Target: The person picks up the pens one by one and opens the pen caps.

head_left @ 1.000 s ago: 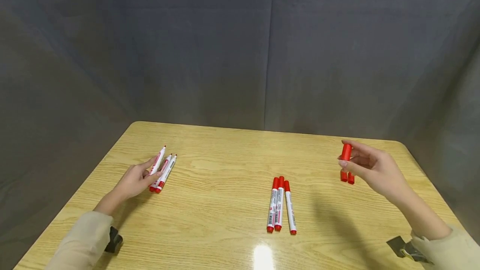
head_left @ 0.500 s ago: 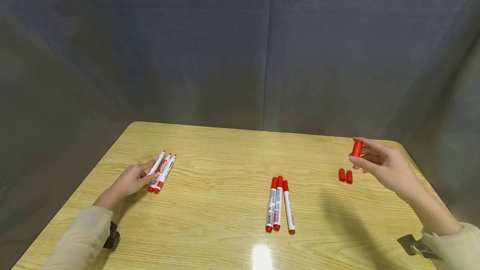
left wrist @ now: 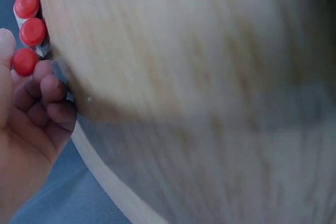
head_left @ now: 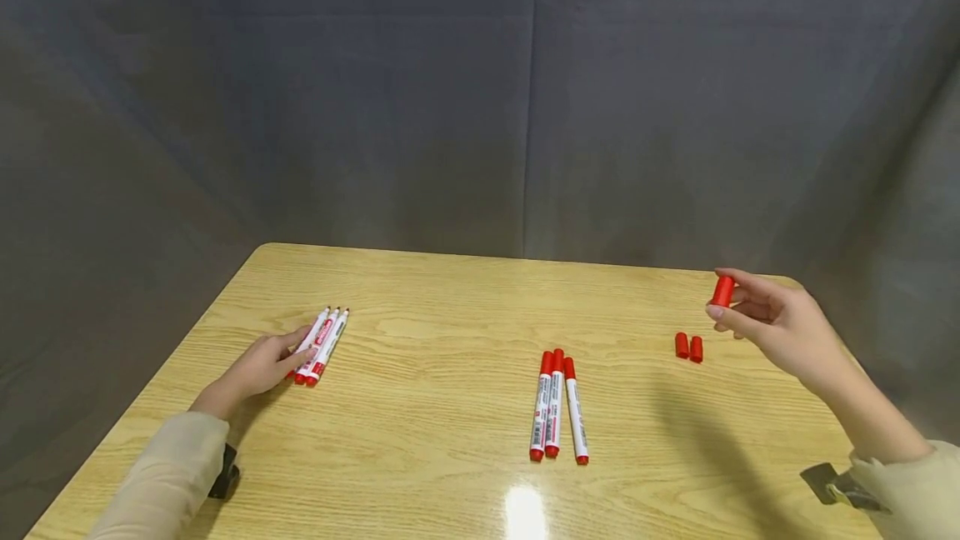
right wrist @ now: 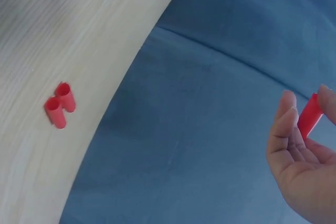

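Observation:
At the table's left, three uncapped white-and-red markers (head_left: 321,344) lie side by side with their bare tips pointing away. My left hand (head_left: 266,363) holds the leftmost marker between thumb and curled fingers, right against the other two. Their red ends (left wrist: 32,31) show in the left wrist view, the nearest one between thumb and fingers. Over on the right, my right hand (head_left: 787,323) pinches a red marker cap (head_left: 722,292) above the table. Two more red caps (head_left: 688,347) lie together below and left of that hand.
Three capped red markers (head_left: 555,407) lie near the middle of the wooden table (head_left: 420,307), the right one slightly apart at its lower end. A dark grey cloth (head_left: 375,123) hangs behind the table and along its sides.
The leftmost marker has come down beside the other two under my left hand. My right hand has moved right with its cap, uncovering the two caps on the table.

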The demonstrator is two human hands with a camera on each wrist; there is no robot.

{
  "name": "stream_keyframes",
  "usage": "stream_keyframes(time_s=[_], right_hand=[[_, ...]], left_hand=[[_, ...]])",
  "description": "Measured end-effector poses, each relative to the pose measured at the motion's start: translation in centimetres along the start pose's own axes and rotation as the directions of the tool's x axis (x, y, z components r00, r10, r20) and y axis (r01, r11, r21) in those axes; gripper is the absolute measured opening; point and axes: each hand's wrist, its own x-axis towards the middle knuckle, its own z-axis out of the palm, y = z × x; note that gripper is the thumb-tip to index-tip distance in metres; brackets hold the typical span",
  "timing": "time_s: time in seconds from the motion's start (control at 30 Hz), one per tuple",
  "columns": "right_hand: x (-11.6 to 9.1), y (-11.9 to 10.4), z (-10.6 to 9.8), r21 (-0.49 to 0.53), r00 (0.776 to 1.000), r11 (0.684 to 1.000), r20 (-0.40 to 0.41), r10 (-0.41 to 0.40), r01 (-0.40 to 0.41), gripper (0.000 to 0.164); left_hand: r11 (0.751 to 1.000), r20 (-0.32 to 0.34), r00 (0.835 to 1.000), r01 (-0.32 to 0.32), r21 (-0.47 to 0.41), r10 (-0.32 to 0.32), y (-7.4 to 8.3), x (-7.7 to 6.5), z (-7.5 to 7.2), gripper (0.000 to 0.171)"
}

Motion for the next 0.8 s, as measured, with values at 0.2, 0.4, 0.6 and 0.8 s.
stream_keyframes(time_s=[0.2,0.4,0.6,0.8], right_hand=[[0.5,2.3,0.4,0.027,1.000,1.000,0.013,-0.014,0.014,0.048],[0.7,4.6,0.6,-0.001,0.997,0.999,0.059,0.052,-0.053,0.050],[1.0,6.5,0.9,-0.006,0.988,0.993,0.102,0.116,-0.116,0.056],[1.0,8.3,0.9,-0.029,0.984,0.989,0.104,0.148,-0.145,0.059]], left_hand=[[0.997,-0.011,1.000,0.005,0.082,-0.005,0.4,-0.3,-0.2,0.055],[0.992,-0.031,0.998,0.064,0.109,-0.061,1.0,-0.4,-0.6,0.061],[0.990,-0.123,0.992,0.057,0.126,-0.042,2.3,-1.0,-1.8,0.062],[0.996,-0.160,0.987,-0.014,0.091,0.028,4.9,-1.5,-2.9,0.061]])
